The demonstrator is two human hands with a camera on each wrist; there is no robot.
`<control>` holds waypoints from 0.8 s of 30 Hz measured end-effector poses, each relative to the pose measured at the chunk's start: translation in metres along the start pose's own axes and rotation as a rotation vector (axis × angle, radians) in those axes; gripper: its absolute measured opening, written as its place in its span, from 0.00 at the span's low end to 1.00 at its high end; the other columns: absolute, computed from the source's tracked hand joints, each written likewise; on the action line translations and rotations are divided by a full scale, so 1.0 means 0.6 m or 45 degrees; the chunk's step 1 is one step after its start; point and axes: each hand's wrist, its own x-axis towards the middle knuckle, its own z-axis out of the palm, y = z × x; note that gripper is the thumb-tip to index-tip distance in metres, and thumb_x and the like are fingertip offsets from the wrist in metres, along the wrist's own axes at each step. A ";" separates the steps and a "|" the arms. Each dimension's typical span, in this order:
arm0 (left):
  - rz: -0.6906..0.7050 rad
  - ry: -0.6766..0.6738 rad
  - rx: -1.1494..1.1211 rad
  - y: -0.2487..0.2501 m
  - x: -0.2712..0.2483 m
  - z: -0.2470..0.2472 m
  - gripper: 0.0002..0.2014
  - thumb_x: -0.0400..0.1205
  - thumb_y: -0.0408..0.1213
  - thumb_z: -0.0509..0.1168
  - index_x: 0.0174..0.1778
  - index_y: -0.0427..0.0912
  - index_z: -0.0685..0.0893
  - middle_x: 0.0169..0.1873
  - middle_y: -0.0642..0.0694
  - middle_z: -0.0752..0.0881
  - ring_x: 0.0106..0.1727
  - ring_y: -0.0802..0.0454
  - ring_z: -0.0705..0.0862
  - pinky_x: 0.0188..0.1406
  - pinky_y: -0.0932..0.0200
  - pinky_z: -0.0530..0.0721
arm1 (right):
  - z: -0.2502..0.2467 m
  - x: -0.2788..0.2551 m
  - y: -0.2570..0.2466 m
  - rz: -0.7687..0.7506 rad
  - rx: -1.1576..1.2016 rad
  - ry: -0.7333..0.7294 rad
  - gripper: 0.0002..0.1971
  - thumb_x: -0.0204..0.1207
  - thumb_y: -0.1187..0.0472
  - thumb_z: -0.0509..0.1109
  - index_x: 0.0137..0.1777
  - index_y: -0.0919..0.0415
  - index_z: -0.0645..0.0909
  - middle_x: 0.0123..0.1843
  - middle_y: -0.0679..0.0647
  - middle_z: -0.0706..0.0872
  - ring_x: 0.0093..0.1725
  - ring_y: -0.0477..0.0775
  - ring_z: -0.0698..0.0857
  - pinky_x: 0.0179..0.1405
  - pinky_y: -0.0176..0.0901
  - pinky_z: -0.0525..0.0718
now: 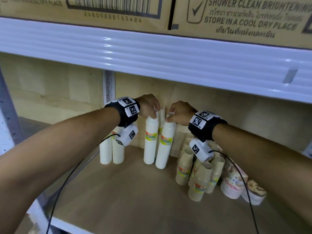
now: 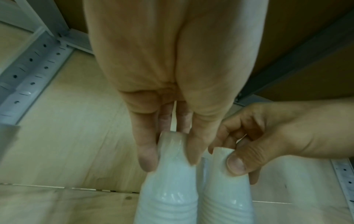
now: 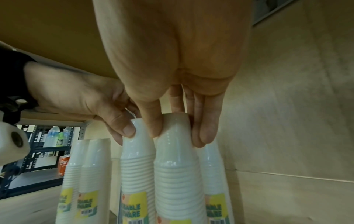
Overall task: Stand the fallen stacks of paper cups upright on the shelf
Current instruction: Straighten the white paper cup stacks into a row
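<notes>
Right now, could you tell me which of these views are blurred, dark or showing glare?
Head view: glare streaks on the white shelf edge, carton print smeared. Left wrist: soft and dim, left hand blurred. Right wrist: dim but sharper, stack labels partly readable.

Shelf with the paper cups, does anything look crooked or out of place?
Yes. The brown cup stacks on the right lean against each other at a slant, not upright. The white stack under the right hand tilts slightly.
</notes>
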 end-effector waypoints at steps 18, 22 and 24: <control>0.042 -0.083 -0.030 0.013 0.053 0.030 0.19 0.75 0.28 0.75 0.62 0.40 0.85 0.63 0.42 0.83 0.57 0.43 0.86 0.39 0.57 0.90 | 0.012 0.020 0.025 0.054 0.053 -0.016 0.22 0.70 0.54 0.79 0.61 0.59 0.81 0.53 0.50 0.78 0.49 0.51 0.82 0.46 0.41 0.79; 0.036 -0.087 -0.042 0.011 0.055 0.032 0.18 0.76 0.29 0.75 0.61 0.44 0.85 0.64 0.44 0.82 0.58 0.45 0.85 0.35 0.62 0.87 | 0.015 0.023 0.025 0.059 0.068 -0.015 0.21 0.69 0.53 0.79 0.61 0.58 0.81 0.53 0.49 0.79 0.49 0.52 0.83 0.44 0.42 0.79; 0.031 -0.077 -0.038 0.008 0.058 0.034 0.19 0.76 0.29 0.75 0.62 0.44 0.85 0.65 0.44 0.81 0.59 0.45 0.85 0.37 0.61 0.88 | 0.015 0.023 0.025 0.057 0.068 -0.016 0.21 0.69 0.54 0.79 0.60 0.58 0.82 0.53 0.50 0.79 0.49 0.52 0.83 0.45 0.42 0.80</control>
